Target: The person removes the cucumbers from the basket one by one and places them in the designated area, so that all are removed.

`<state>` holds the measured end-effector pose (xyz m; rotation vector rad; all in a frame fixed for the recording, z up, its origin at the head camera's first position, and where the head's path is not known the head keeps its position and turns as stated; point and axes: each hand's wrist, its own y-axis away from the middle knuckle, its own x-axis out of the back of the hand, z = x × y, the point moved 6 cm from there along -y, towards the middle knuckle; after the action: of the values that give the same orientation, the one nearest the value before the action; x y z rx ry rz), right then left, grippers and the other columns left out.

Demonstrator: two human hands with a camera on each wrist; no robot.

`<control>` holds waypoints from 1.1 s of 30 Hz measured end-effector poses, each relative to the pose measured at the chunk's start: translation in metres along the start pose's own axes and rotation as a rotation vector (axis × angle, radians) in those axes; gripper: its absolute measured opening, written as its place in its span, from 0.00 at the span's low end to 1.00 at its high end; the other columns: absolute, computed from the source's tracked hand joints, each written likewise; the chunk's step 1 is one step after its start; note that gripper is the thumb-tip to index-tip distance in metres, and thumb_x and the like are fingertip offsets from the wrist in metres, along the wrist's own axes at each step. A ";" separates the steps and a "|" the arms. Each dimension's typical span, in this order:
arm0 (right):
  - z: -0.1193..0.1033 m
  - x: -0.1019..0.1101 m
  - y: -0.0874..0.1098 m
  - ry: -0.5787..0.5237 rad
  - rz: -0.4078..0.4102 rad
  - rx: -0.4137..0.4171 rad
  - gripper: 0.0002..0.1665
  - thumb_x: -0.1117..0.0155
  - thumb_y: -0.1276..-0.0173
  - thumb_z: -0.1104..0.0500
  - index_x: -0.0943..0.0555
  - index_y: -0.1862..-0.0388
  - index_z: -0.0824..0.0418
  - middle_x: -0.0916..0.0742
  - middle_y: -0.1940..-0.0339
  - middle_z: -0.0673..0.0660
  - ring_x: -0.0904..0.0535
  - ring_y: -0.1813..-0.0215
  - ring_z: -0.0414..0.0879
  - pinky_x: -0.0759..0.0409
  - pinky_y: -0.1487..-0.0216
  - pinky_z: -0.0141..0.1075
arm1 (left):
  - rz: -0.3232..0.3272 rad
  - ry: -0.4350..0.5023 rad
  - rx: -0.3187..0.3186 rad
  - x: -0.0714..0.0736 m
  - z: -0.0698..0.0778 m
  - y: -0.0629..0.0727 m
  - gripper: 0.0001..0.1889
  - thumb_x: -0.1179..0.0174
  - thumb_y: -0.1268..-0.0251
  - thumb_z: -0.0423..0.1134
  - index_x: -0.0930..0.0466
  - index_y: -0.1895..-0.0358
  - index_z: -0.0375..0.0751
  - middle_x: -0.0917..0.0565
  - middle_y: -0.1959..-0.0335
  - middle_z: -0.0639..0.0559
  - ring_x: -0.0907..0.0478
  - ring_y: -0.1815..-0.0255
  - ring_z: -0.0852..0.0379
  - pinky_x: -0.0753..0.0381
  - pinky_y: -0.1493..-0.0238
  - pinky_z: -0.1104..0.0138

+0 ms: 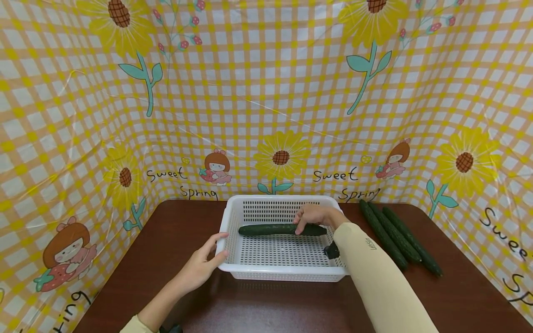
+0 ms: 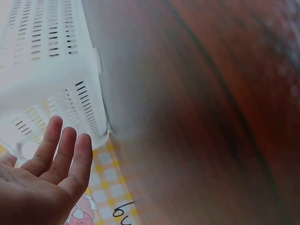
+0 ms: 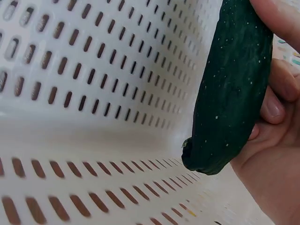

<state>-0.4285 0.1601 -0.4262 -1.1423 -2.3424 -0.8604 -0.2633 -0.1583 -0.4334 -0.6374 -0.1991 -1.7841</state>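
Observation:
A dark green cucumber lies lengthwise inside the white perforated plastic basket, near its back wall in the head view. My right hand reaches over the basket's right side and grips the cucumber toward its right end. In the right wrist view, thumb and fingers stand on either side of the cucumber, its blunt end over the slotted basket wall. At the basket's left rim, fingertips of my left hand touch the edge. Three fingers of that hand extend loosely beside the basket in the left wrist view.
Several more cucumbers lie side by side on the dark brown table, right of the basket. A checked, flower-printed cloth surrounds the table at the back and sides. Below the right hand, a black wrist device shows against the basket.

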 end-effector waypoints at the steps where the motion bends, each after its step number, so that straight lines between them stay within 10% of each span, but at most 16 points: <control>1: -0.001 0.001 0.001 -0.001 0.000 0.004 0.17 0.22 0.46 0.66 0.25 0.82 0.57 0.20 0.63 0.52 0.32 0.60 0.44 0.28 0.47 0.42 | -0.001 0.003 -0.001 0.000 0.000 0.000 0.27 0.44 0.23 0.49 0.37 0.26 0.56 0.17 0.44 0.43 0.22 0.48 0.52 0.26 0.49 0.56; 11: -0.001 0.005 0.003 -0.038 -0.021 0.031 0.22 0.23 0.45 0.65 0.30 0.83 0.56 0.24 0.70 0.50 0.33 0.61 0.44 0.30 0.50 0.38 | 0.000 -0.010 0.017 -0.001 -0.004 -0.001 0.27 0.45 0.23 0.49 0.37 0.25 0.56 0.19 0.41 0.44 0.22 0.44 0.51 0.25 0.47 0.54; 33: -0.019 0.029 0.022 -0.019 0.115 0.087 0.14 0.21 0.46 0.57 0.22 0.79 0.56 0.16 0.50 0.54 0.26 0.45 0.48 0.28 0.40 0.43 | 0.000 -0.006 0.003 -0.001 -0.005 -0.002 0.27 0.45 0.23 0.52 0.37 0.26 0.55 0.18 0.42 0.44 0.22 0.43 0.51 0.26 0.46 0.54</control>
<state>-0.4268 0.1739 -0.3872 -1.2403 -2.2804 -0.7034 -0.2663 -0.1593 -0.4383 -0.6411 -0.2055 -1.7814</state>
